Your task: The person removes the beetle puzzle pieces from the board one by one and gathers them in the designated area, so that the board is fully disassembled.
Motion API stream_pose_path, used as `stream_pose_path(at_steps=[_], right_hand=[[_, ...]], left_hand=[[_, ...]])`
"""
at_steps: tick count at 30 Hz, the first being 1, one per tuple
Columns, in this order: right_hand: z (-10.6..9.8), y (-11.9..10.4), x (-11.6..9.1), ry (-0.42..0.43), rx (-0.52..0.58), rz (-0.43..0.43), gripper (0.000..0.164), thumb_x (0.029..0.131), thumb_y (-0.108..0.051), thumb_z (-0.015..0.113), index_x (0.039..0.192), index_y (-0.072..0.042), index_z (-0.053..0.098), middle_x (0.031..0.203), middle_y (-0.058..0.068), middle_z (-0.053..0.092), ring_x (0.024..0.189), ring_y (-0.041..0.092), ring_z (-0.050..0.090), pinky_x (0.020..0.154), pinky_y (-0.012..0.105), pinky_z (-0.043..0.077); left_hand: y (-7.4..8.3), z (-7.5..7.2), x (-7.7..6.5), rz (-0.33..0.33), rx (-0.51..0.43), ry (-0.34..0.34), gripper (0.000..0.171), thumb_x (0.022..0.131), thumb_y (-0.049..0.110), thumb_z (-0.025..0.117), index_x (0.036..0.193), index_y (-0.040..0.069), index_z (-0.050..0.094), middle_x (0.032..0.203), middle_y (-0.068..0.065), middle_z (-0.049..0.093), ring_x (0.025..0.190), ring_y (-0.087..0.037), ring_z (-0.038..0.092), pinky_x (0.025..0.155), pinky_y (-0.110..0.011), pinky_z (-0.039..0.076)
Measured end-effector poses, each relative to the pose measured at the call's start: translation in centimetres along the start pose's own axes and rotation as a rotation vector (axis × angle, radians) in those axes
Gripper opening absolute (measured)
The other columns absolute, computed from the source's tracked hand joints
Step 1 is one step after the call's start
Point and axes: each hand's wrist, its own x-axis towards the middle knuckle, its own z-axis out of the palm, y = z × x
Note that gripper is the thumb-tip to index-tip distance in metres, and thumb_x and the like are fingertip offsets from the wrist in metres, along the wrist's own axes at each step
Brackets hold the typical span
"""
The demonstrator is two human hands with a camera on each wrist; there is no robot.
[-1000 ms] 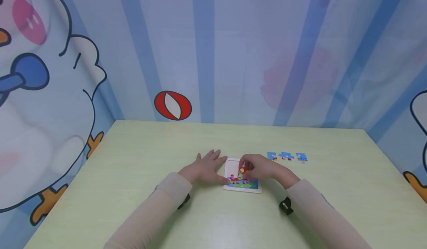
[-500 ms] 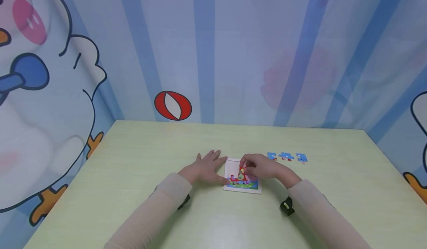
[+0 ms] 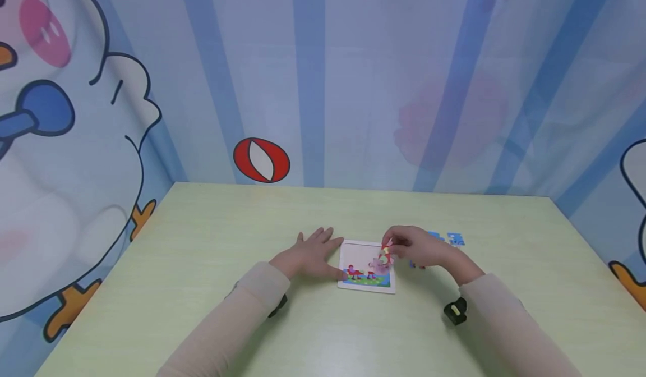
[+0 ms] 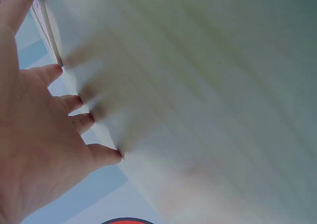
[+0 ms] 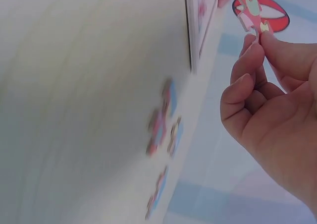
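A shallow white puzzle tray [image 3: 359, 249] lies on the table, with a coloured strip of fitted pieces [image 3: 359, 276] along its near side. My left hand [image 3: 314, 254] is spread flat at the tray's left edge, thumb and index finger touching its frame. Above the tray's right part, my right hand [image 3: 420, 247] pinches a red jigsaw piece [image 5: 251, 10] between thumb and index finger, clear of the tray. In the right wrist view the other fingers of that hand are curled. The fingers partly cover the piece in the head view.
Loose blue jigsaw pieces [image 3: 456, 239] lie on the pale table [image 3: 242, 220] to the right of the tray, some hidden behind my right hand. A striped curtain [image 3: 353, 85] with cartoon prints stands behind the table.
My right hand has lifted the red jigsaw piece from the middle of the tray and moved it right. Bare tray bottom shows where it was. The left hand has stayed put.
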Motion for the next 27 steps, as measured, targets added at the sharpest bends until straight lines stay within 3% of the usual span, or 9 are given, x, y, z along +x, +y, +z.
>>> stream_pose_path(at_steps=[3, 7, 15, 27], right_hand=[[-0.7, 0.8, -0.9, 0.016, -0.017, 0.004, 0.009, 0.098, -0.007, 0.053, 0.105, -0.008, 0.059, 0.081, 0.007, 0.055, 0.056, 0.014, 0.043, 0.051, 0.029, 0.042], [-1.7, 1.6, -2.1, 0.048, -0.019, -0.018, 0.009, 0.097, -0.006, 0.054, 0.104, -0.004, 0.060, 0.084, 0.009, 0.058, 0.067, 0.018, 0.050, 0.061, 0.029, 0.045], [-3.1, 2.9, -4.2, 0.081, -0.023, 0.015, 0.011, 0.097, -0.005, 0.054, 0.106, -0.002, 0.059, 0.089, 0.005, 0.059, 0.078, 0.018, 0.051, 0.066, 0.027, 0.046], [-4.0, 5.5, -5.8, 0.071, -0.035, 0.095, 0.009, 0.096, -0.003, 0.054, 0.104, 0.000, 0.059, 0.085, 0.004, 0.056, 0.074, 0.013, 0.049, 0.063, 0.026, 0.045]], left_hand=[[0.1, 0.0, 0.0, 0.000, 0.003, -0.002, 0.089, 0.083, 0.063, 0.061, 0.154, 0.023, 0.027, 0.162, -0.006, 0.012, 0.149, -0.028, 0.004, 0.115, -0.062, 0.005], [0.1, -0.1, -0.1, -0.002, 0.001, -0.003, 0.088, 0.083, 0.063, 0.061, 0.154, 0.023, 0.027, 0.162, -0.006, 0.012, 0.149, -0.027, 0.004, 0.115, -0.062, 0.005], [0.2, -0.2, -0.2, -0.001, -0.004, -0.004, 0.088, 0.083, 0.062, 0.061, 0.154, 0.022, 0.026, 0.162, -0.006, 0.011, 0.150, -0.027, 0.004, 0.115, -0.062, 0.004], [0.1, -0.1, -0.2, 0.002, -0.012, 0.003, 0.089, 0.083, 0.063, 0.061, 0.154, 0.023, 0.026, 0.162, -0.006, 0.011, 0.150, -0.027, 0.003, 0.115, -0.062, 0.003]])
